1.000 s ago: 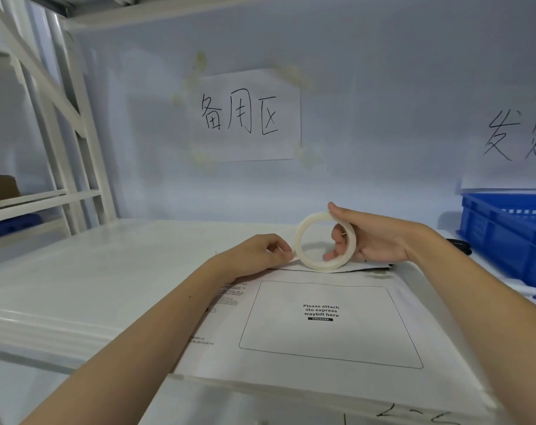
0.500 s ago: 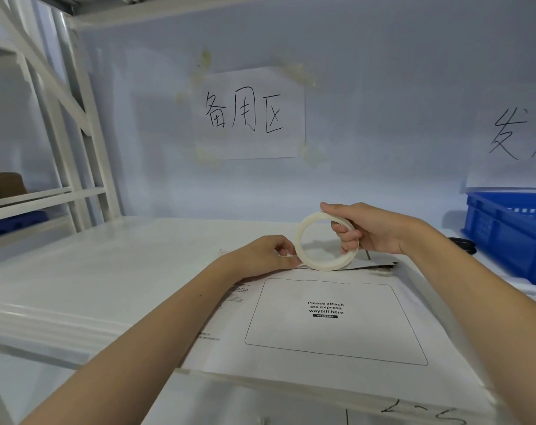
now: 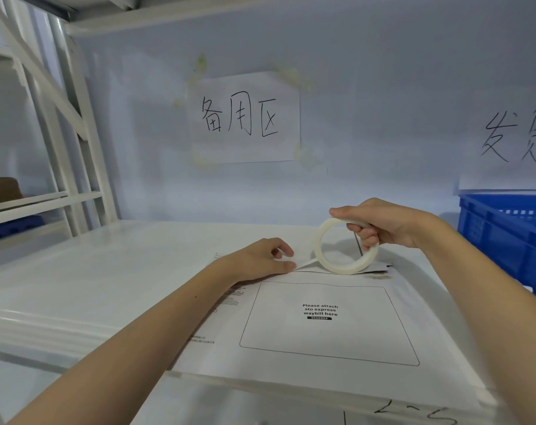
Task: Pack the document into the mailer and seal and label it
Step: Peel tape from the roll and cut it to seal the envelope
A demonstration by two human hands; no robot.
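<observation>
My right hand point(image 3: 383, 228) is closed around a roll of clear tape point(image 3: 346, 246), fingers hooked through its hollow middle and thumb lying along the top of the ring, so the roll stands upright on its edge at the far end of the mailer point(image 3: 328, 320). The roll is a thin, pale, translucent hoop with a smooth glossy rim. A short strip of tape point(image 3: 305, 262) runs from its lower left side to my left hand point(image 3: 260, 259), which is loosely curled, the thumb and fingertips pressing the free end down onto the mailer's far edge. The mailer lies flat on the white tabletop point(image 3: 107, 271), just in front of me: a white, matte, rectangular envelope with a thin black rounded box printed on its face and the words "Please attach sto express waybill here" in the middle, plus small grey print along its left side. Its far right corner shows a dark, slightly ragged edge. To the right stands a blue plastic crate point(image 3: 506, 237). On the far wall hangs a taped paper sign point(image 3: 245, 118) with handwritten characters.
</observation>
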